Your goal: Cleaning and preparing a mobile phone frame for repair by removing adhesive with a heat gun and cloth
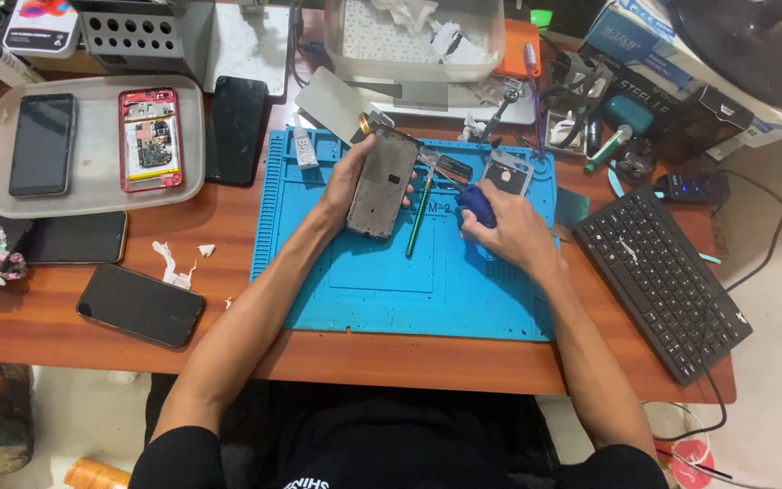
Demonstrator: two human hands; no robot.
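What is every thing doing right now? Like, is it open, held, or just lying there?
Phone frame: held tilted in left hand.
Blue-handled tool: gripped by right hand.
Green tool: lying on blue mat.
Red phone: back open, in grey tray.
Keyboard: untouched.

We see phone repair workshop. Blue silicone work mat (382, 290) on wooden surface (228, 353). Grey tray (92, 195) holds opened red phone (149, 139) with bare circuit board. Several dark phones (140, 305) lie about. We note screwdrivers (529, 63), tool rack (133, 36), glue tube (305, 148), black keyboard (662, 281) at side.
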